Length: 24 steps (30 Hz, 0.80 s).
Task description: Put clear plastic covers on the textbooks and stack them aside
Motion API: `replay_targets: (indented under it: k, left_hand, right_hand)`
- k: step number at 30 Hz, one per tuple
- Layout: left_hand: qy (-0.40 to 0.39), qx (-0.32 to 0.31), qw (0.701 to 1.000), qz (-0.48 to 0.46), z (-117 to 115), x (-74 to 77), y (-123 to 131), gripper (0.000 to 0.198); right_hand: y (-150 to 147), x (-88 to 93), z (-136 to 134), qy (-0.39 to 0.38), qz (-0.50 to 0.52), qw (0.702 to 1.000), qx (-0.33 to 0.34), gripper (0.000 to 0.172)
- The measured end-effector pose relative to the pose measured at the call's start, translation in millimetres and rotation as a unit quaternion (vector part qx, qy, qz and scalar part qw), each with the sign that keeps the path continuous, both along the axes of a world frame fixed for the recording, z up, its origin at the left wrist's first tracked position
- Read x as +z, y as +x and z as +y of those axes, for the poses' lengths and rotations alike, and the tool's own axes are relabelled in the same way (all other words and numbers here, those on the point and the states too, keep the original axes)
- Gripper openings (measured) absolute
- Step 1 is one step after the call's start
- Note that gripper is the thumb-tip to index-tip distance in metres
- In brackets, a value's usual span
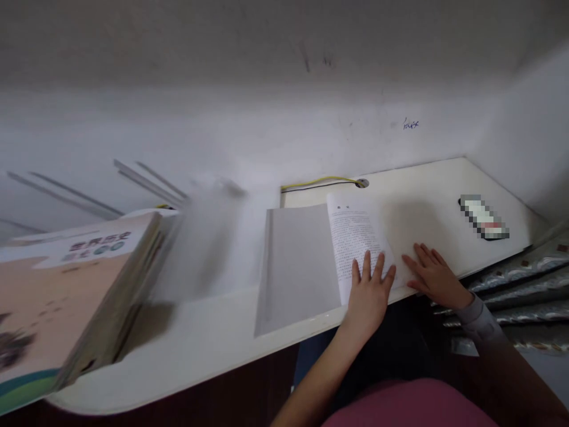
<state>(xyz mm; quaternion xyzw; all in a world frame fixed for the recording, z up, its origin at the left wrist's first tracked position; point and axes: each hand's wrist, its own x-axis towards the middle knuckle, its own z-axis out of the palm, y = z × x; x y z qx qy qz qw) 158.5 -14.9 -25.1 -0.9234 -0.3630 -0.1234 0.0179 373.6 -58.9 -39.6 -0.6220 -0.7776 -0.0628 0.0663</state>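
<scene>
An open book (pixel 358 237) lies on the white desk, its printed page on the right and a plain grey inside cover (pixel 300 261) on the left. My left hand (pixel 371 287) rests flat on the lower part of the printed page with its fingers spread. Just beyond the page's right edge is my right hand (pixel 431 273), palm down and fingers apart near the desk's front edge. Whether it touches the book's edge I cannot tell. Neither hand grasps anything.
Thick books (pixel 84 284) with a pink and white cover are stacked on the left. A phone (pixel 482 216), blurred out, lies on the right of the desk (pixel 427 196). A yellow cable (pixel 324 179) runs along the wall into a round hole. Silvery patterned panels (pixel 524 290) stand at the lower right.
</scene>
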Motion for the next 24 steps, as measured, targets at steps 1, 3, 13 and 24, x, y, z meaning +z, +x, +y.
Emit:
replay_targets:
  k: [1, 3, 13, 24]
  left_hand:
    - [-0.003, 0.001, 1.0, 0.0, 0.3, -1.9, 2.3, 0.046]
    - [-0.006, 0.003, 1.0, 0.0, 1.1, -4.5, 4.5, 0.046]
    - [-0.021, 0.004, 1.0, 0.015, 3.0, -2.9, 4.9, 0.047]
    - [-0.019, -0.012, 0.999, 0.039, 2.2, 3.6, 19.7, 0.047]
  right_hand:
    - [1.6, -1.5, -0.8, -0.003, -0.005, 1.0, 0.006, 0.06]
    - [3.1, -2.6, -0.5, -0.003, -0.011, 1.0, 0.014, 0.061]
    - [3.5, -4.1, 2.0, 0.011, 0.013, 1.0, 0.008, 0.064]
    - [4.9, -2.2, 2.5, -0.008, 0.067, 0.998, 0.004, 0.067]
